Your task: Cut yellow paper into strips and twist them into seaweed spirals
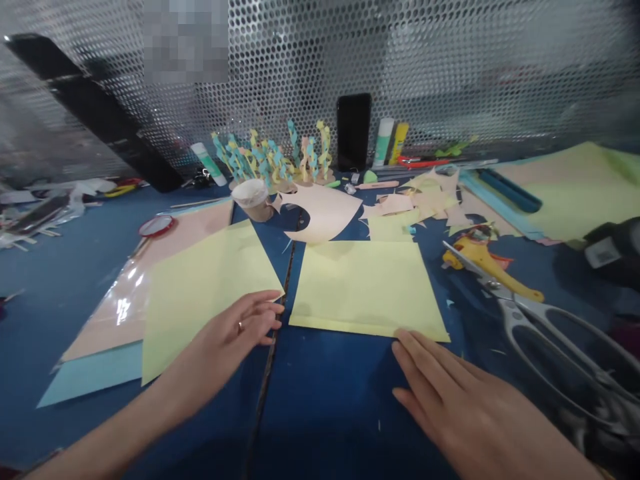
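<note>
Centred on the blue table lies a yellow paper sheet (365, 283) with a narrow fold along its near edge. My right hand (450, 393) lies flat, its fingertips touching the near edge of that sheet toward the right; the thumb is apart. To the left, my left hand (235, 340), with a ring on one finger, is by the corner of another yellow sheet (200, 287); its fingers are slightly bent and apart, with nothing gripped. That second sheet overlaps pink paper (115, 300) and blue paper (95, 373).
Large scissors (515, 307) and a yellow-handled tool (485, 260) lie at the right. Farther back are a cut pink sheet (325, 210), a tape roll (253, 200), twisted paper decorations (280, 160), an upright phone (353, 133) and glue sticks (384, 142) before a perforated metal panel (290, 47).
</note>
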A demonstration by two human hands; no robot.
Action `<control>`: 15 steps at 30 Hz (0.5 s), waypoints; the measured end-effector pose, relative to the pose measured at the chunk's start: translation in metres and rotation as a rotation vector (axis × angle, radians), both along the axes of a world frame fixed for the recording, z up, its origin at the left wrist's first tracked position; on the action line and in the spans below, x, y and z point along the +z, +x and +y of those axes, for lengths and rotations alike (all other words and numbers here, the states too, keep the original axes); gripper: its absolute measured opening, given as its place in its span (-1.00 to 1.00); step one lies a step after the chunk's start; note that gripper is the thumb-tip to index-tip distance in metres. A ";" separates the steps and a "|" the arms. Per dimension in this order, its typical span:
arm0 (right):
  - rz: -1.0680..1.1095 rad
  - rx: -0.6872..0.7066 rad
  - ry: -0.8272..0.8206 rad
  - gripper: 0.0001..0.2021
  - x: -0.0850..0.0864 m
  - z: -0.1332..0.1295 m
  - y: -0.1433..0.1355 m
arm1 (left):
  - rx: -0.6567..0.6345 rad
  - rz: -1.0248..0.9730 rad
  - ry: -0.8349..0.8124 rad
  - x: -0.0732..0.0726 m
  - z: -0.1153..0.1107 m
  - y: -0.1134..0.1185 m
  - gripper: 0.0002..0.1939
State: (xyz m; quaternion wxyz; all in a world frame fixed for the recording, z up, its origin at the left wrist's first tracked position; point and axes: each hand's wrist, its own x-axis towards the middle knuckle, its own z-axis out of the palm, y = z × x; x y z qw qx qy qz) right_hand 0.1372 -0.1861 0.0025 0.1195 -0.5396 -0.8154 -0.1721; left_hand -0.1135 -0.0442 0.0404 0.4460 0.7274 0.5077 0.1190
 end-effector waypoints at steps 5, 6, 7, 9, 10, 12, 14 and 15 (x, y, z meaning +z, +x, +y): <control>0.029 -0.026 0.008 -0.67 -0.001 0.002 0.000 | 0.194 -0.109 -0.337 0.001 0.020 0.025 -0.38; 0.035 -0.030 0.005 -0.69 -0.001 0.003 0.001 | 0.200 -0.087 -0.358 0.000 0.022 0.029 -0.38; 0.038 -0.034 -0.003 -0.70 -0.002 0.003 0.001 | 0.180 -0.063 -0.375 -0.001 0.023 0.033 -0.42; 0.047 -0.044 -0.011 -0.72 -0.003 0.004 0.002 | 0.073 -0.006 -0.375 -0.003 0.026 0.040 -0.62; 0.049 -0.045 -0.015 -0.73 -0.003 0.004 0.003 | 0.010 0.022 -0.362 -0.003 0.027 0.045 -0.70; 0.050 -0.048 -0.016 -0.74 -0.002 0.004 0.005 | -0.090 0.070 -0.324 0.001 0.027 0.053 -0.72; 0.032 -0.057 -0.047 -0.76 0.001 0.003 0.010 | -0.142 0.097 -0.303 0.008 0.025 0.059 -0.76; 0.019 -0.078 -0.078 -0.81 0.005 0.003 0.015 | -0.164 0.103 -0.295 0.013 0.024 0.060 -0.79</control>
